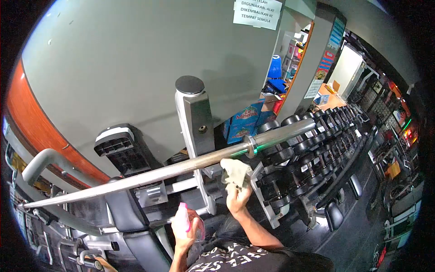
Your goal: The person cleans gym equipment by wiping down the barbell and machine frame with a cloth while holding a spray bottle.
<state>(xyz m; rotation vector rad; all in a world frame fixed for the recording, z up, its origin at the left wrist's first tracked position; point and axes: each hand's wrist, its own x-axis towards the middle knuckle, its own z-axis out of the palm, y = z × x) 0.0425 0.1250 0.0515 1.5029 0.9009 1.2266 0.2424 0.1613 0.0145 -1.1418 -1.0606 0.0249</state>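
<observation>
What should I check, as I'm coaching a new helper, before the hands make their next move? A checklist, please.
1. Cloth in the right hand: ok, gripped just below the bar.
2. Pink-topped bottle in the left hand: ok, held.
3. Near sleeve free of plates: ok, bare.
4. Cloth touching the bar: cannot tell from this angle.
5. Liquid left in the bottle: cannot tell.
6. A hand free to steady the bar: not ok, both are occupied.

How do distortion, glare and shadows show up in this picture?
Head view: strong wide-angle distortion, with black corners; head view: a pale sheen along the metal bar; head view: soft shadows on the grey wall near the upright post.
</observation>
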